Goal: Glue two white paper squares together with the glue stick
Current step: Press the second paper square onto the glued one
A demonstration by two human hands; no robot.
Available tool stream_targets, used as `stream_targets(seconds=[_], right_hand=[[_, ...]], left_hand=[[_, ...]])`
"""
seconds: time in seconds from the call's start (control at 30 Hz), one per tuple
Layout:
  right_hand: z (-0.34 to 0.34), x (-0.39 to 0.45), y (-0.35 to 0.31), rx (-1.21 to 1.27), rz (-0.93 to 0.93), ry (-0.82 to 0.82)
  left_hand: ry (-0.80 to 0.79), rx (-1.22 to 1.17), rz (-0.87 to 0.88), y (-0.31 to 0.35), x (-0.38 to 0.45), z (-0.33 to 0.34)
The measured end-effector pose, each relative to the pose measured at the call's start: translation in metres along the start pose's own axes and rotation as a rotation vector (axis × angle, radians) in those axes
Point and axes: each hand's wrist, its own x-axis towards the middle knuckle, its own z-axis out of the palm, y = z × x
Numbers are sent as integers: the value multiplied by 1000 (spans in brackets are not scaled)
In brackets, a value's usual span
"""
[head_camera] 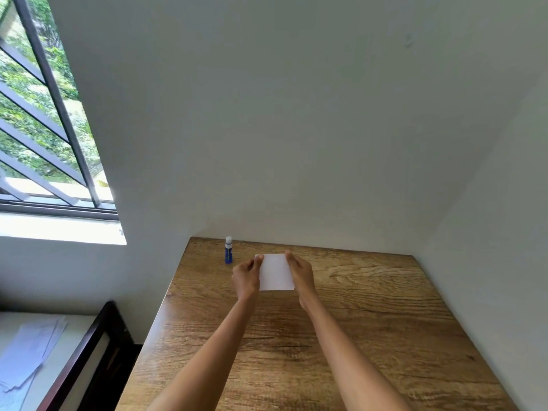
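Both hands hold white paper (275, 272) over the far part of the wooden table (370, 321). The left hand (246, 277) pinches the paper's left edge, its thumb on top near the far left corner and its fingers hidden beneath. The right hand (301, 275) grips the right edge with its thumb on top; its fingers are also out of sight under the sheet. Whether this is one square or two stacked cannot be told (a faint double edge shows at the near right corner, nothing more), nor whether the paper touches the table. The glue stick (228, 250), blue with a white cap, stands upright just left of the paper near the far edge, by the wall. At near left, cut off by the frame, loose papers (26, 357) lie on a pale surface beside a dark frame.
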Motion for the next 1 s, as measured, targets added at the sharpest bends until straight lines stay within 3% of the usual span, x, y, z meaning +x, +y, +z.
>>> stream_targets(seconds=[0.13,0.33,0.5,0.7,0.83,0.9,1.0], right_hand=[[-9,4,4,-58,-38,-15],[-17,12,4,-61,-32,191],[-29,12,16,71,88,-8],[-44,12,33,71,177,87],[-59,15,36,214,219,-21],[-69,17,42,238,227,-30],[-82,23,50,244,256,93]], left_hand=[[-6,55,44,0,3,6],[-153,245,122,-6,2,17],[-82,238,67,-6,5,27],[-130,287,23,-12,10,44],[-147,195,-57,-18,11,59],[-147,237,-43,-20,13,66],[-128,364,52,-18,13,78]])
